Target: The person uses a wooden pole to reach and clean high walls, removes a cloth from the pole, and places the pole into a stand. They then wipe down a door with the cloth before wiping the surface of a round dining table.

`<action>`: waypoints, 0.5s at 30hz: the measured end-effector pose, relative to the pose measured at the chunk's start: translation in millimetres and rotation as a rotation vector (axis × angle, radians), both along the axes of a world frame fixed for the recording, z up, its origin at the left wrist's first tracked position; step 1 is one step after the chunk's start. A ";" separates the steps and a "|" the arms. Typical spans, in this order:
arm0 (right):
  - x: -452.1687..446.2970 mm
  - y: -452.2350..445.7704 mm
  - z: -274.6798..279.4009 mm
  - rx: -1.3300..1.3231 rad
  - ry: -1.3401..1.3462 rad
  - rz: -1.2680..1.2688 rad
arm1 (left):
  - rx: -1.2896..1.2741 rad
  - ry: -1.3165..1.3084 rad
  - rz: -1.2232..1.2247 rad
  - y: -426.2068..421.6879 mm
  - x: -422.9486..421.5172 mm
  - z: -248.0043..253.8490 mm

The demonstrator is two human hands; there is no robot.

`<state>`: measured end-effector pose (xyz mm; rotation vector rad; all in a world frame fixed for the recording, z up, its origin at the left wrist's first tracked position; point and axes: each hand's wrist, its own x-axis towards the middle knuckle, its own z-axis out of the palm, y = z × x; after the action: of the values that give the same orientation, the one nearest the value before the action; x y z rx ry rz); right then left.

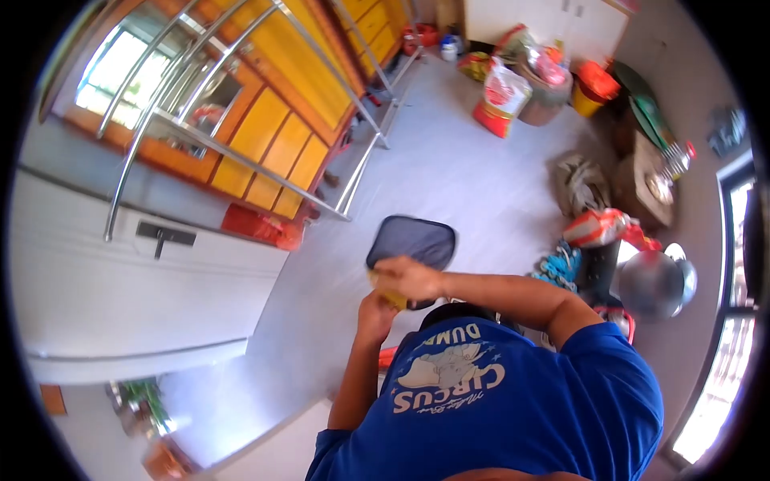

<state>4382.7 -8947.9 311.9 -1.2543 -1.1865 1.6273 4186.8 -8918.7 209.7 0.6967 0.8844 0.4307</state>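
Note:
A dark grey, rounded-square piece with a black rim (415,240) shows just beyond my hands; its kind is unclear. My right hand (409,278) reaches across its near edge, with the fingers bent and closed around a yellow piece, perhaps cloth. Just below it, my left hand (375,316) is closed at the left side of the same yellow piece (393,298). Both hands almost meet there. Blur and the fingers hide most of the yellow piece.
A metal rail frame (249,164) stands at the left before yellow cabinets (269,128). A white door (144,280) is at lower left. Sacks (501,100), a jar (545,92) and a yellow bucket (589,100) stand at the back. Blue gloves (561,264) lie at right.

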 end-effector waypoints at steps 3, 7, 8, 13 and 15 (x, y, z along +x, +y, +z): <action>-52.3 9.9 -6.6 0.156 -0.018 0.362 | -0.028 -0.071 0.131 5.0 -2.9 5.8; -84.2 16.1 1.6 0.122 0.035 0.636 | 0.383 0.173 0.325 0.2 -27.6 36.2; -85.6 22.6 -0.9 0.106 0.085 0.653 | 0.559 0.291 0.344 3.4 -36.4 45.4; -104.5 57.1 -36.5 0.130 -0.042 0.594 | 1.581 1.004 0.090 36.3 -79.8 101.4; -121.0 76.0 -54.8 0.036 -0.138 0.531 | 1.649 1.194 -0.060 54.0 -92.6 108.7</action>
<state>4261.6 -8872.0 257.2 -1.0973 -1.7363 1.8986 4094.2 -8864.8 318.4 2.6673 1.5088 0.6539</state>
